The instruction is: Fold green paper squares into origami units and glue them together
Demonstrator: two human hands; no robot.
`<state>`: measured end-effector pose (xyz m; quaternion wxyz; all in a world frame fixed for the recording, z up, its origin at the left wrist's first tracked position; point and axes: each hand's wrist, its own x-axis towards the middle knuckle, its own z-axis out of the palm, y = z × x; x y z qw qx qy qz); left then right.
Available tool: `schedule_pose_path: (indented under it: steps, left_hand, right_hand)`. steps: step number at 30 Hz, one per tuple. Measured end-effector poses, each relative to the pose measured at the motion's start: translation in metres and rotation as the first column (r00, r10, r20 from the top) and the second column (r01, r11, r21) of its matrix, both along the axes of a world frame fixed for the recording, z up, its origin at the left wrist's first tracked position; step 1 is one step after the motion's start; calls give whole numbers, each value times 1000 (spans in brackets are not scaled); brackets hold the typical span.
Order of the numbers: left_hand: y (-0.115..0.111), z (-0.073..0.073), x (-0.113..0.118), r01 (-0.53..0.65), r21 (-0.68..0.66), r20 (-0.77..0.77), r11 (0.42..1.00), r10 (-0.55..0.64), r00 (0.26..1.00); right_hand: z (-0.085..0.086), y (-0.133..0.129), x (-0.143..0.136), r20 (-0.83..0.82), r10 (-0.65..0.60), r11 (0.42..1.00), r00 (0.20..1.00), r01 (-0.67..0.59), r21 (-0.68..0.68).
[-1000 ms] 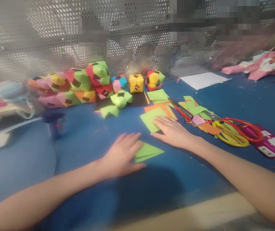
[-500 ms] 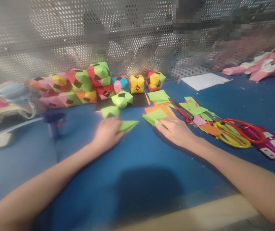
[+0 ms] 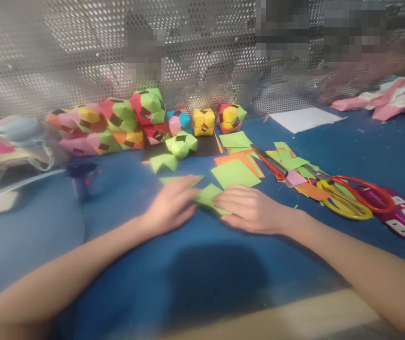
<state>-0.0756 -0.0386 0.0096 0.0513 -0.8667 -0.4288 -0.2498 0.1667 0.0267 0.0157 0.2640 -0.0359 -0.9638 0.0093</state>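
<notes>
A new green paper sheet has come from the paper pile to between the hands; the right hand holds it, while the left hand's blurred grip cannot be told.

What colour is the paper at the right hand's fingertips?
Light green; the paper shows best in the head view.

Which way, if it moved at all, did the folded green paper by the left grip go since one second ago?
Yes, the folded green paper has shifted leftward and farther back, ending nearer to the yellow paper cube.
</notes>
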Motion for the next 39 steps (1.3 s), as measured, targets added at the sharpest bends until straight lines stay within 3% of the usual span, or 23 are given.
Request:
schedule_pose_path:
  steps: [2,5,8,11,14,17,20,23,25,27,30,33,36,39]
  left_hand:
    - [-1,-2,0,73,-16,-63,997,-74,995]
    - [-2,-4,0,83,-41,-83,996,-86,993]
    - [-3,-3,1,71,-5,-11,997,-71,997]
    - [-5,2,1,55,10,76,998,-56,996]
    - [-4,7,-1,-79,13,158,997,76,985]
    - [4,6,-6,-266,-10,138,964,265,954]
    - [15,0,-15,-374,-62,20,925,376,926]
    - [23,-5,-23,-420,-109,-52,901,417,908]
    - [26,-5,-26,-420,-135,-24,897,421,907]
    - [25,-1,-25,-418,-158,82,895,434,897]
    - [18,6,-16,-411,-192,281,891,451,847]
    - [7,11,-2,-359,-218,364,907,417,833]
    - [-3,10,12,-303,-176,355,937,348,868]
    - [-12,8,23,-206,-100,317,973,227,921]
  right_hand:
    - [0,-1,-1,32,4,1000,999,-4,-14]
    - [-1,-1,-1,69,-8,1000,998,10,-28]
    - [-3,0,1,112,-13,1000,994,13,2]
    - [-5,2,4,44,-37,999,998,37,-9]
    - [0,7,10,-129,-241,968,962,228,-105]
    - [8,16,16,-196,-477,879,857,459,-129]
    - [6,23,18,-46,-563,827,825,563,-18]
    - [-4,25,18,222,-555,830,802,551,83]
    - [-9,22,17,297,-555,827,777,554,96]
    - [-9,18,14,241,-579,811,779,580,74]
    - [-2,9,9,46,-583,808,811,585,-70]
    - [5,-4,3,-15,-557,783,831,519,-343]
    - [8,-19,-4,86,-483,664,871,429,-613]
    - [10,-30,-9,165,-400,531,901,375,-760]
